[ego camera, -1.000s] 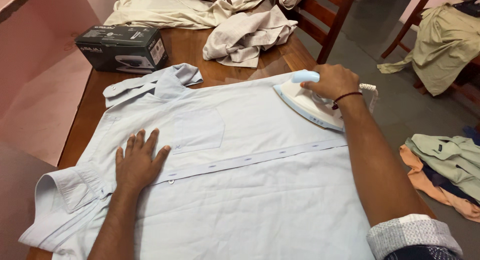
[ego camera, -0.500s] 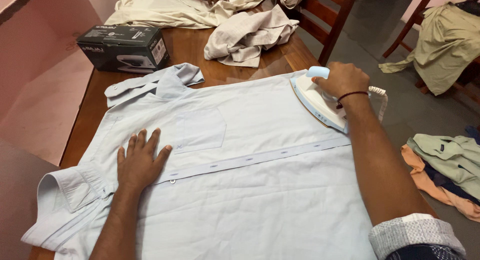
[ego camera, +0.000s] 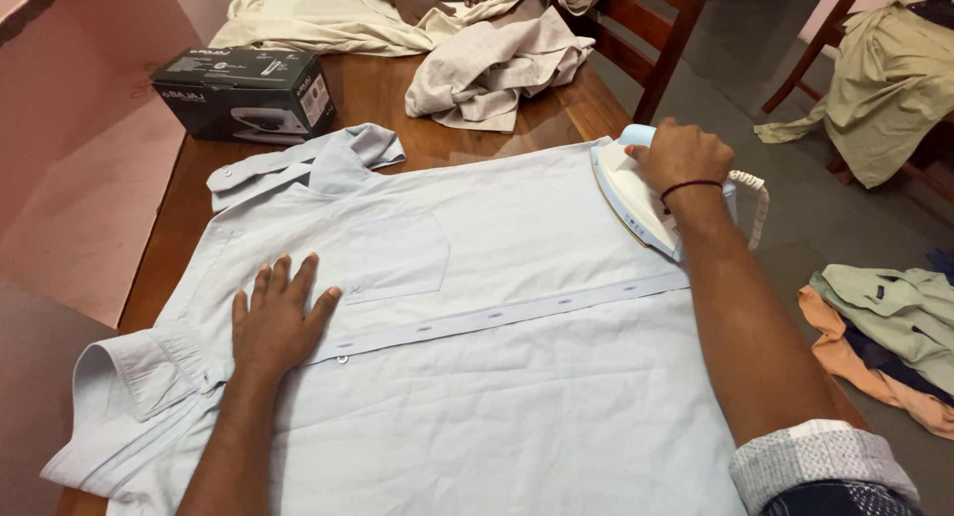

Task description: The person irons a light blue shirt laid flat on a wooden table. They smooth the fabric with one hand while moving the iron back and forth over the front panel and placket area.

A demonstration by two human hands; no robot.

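Ironing in hand, at the shirt's hem end.
Your right hand [ego camera: 684, 153] wraps closed around the iron [ego camera: 636, 193]; your left hand [ego camera: 275, 317], fingers spread, grips nothing, pinning the pale blue shirt [ego camera: 477, 377] on the table [ego camera: 373, 93]. Next pass needs that cloth kept taut.

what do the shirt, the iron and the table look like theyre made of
Shirt: thin woven cloth, likely cotton or a blend; matte pale blue, finely creased. Iron under the right hand: glossy white and light blue plastic shell, it seems; soleplate hidden. Table: brown wood or veneer, polished, showing grain and faint reflections. The left hand lies flat on the shirt.
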